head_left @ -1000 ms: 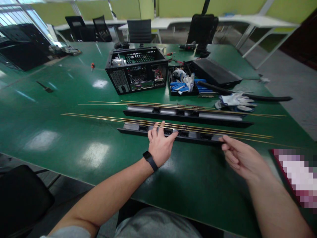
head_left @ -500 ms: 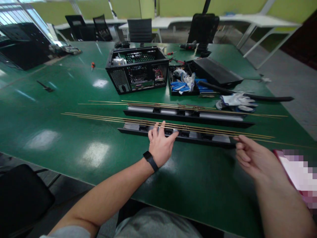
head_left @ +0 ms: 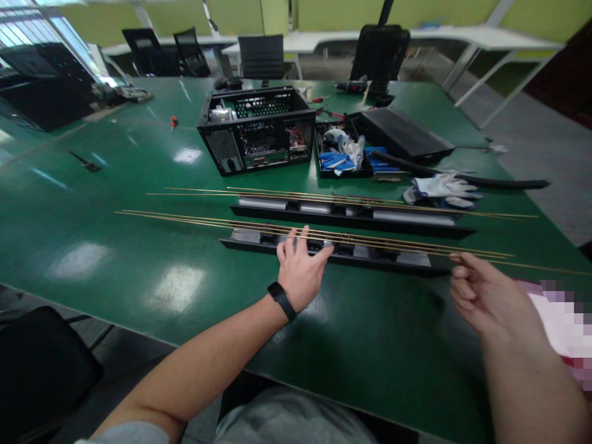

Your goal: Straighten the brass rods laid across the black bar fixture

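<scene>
gold rods (head_left: 361,237) over glossy green table (head_left: 379,345); white desks (head_left: 485,38), chairs (head_left: 261,57) behind

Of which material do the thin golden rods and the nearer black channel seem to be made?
Thin golden rods: probably shiny metal, perhaps brass, judging by their yellow gleam. Nearer black channel: painted metal or plastic, smooth; its even dark surface leaves this open.
</scene>
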### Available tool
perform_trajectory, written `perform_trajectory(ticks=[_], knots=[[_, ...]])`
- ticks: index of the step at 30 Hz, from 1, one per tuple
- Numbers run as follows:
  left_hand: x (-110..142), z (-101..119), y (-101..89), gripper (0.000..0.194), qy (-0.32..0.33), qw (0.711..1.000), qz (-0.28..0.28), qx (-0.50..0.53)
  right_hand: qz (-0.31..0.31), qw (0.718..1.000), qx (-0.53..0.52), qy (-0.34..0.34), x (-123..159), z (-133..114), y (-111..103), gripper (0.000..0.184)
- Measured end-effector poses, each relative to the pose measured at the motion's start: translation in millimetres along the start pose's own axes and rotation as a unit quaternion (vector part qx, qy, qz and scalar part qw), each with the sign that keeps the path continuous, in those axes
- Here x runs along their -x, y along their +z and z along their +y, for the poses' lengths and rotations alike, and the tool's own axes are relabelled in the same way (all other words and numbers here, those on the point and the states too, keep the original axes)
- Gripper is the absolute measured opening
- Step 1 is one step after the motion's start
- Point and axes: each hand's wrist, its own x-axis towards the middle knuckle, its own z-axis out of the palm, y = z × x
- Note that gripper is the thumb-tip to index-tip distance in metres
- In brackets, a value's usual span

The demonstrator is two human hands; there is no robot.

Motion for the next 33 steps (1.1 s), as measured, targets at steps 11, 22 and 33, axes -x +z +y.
perform_trajectory(ticks=[11,22,33], knots=[[0.5,-0.5,-0.8,0.044,-0.001,1.000,-0.001,0.000,0.023,0.999,0.031,0.016,8.4,2.4,8.6,0.015],[0.0,1.6,-0.8,0.043,-0.011,1.000,-0.003,0.005,-0.019,0.999,0.030,0.018,4.6,7.7,5.8,0.011],[0.7,2.2,-1.2,0.041,-0.008,1.000,0.006,0.005,0.005,1.000,0.014,0.002,3.4,-0.2,2.4,0.010]])
